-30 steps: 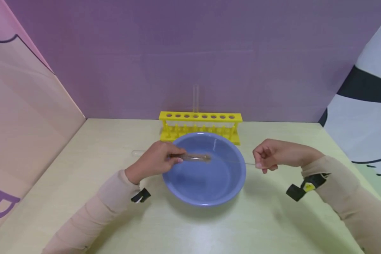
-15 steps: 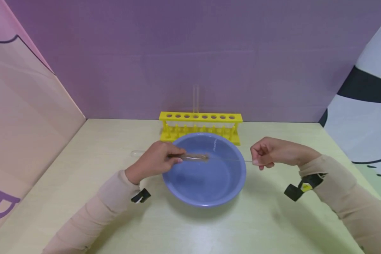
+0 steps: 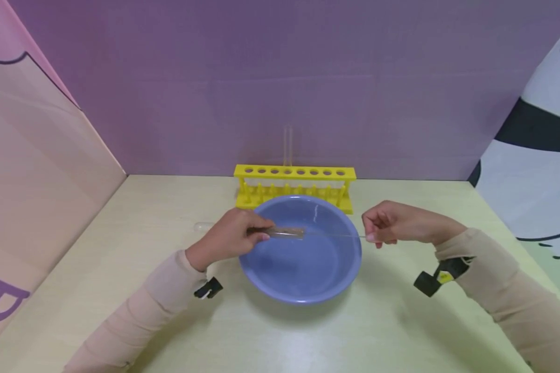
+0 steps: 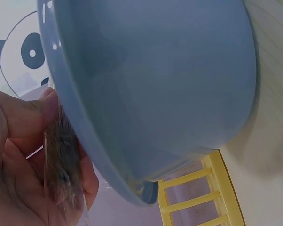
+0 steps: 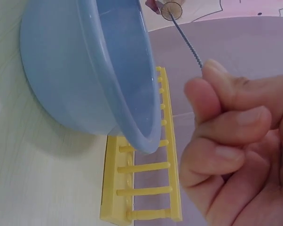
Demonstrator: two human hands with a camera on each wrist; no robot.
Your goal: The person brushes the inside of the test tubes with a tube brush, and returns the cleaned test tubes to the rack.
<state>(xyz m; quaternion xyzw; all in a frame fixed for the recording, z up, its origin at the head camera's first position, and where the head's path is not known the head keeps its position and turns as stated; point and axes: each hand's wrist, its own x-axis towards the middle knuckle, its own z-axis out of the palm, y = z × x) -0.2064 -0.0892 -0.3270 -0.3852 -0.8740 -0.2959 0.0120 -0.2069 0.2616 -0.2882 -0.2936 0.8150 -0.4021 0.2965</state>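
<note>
One purple backing [image 3: 191,103] spans the far side, with two printed panels at the left and right. In front of it is one pale table [image 3: 308,336]. Two beige sleeves [image 3: 149,300] reach in from the near left and near right. One blue round basin [image 3: 303,269] sits mid-table, and just beyond it on the far side is one yellow rack [image 3: 294,175] with eight holes along its top. There are two hands: the left hand [image 3: 231,233], over the basin's left rim, is clamped round a test tube; the right hand [image 3: 396,223], just right of the basin, pinches a wire between thumb and fingertips. Two black devices [image 3: 208,288] show, one at each wrist.

Two tubes are in view. The held test tube [image 3: 284,232] lies nearly level, its rounded end left of the left hand and its mouth above the basin. It is clear, thin-walled glass, darkened brown by what is inside. The standing tube [image 3: 288,146], clear and upright, rises in line with the rack's fourth hole from the left. One brush [image 5: 186,40] has brown bristles packed inside the held tube, fine and streaky against the glass; its thin, grey twisted wire runs from the mouth to the right fingertips.
</note>
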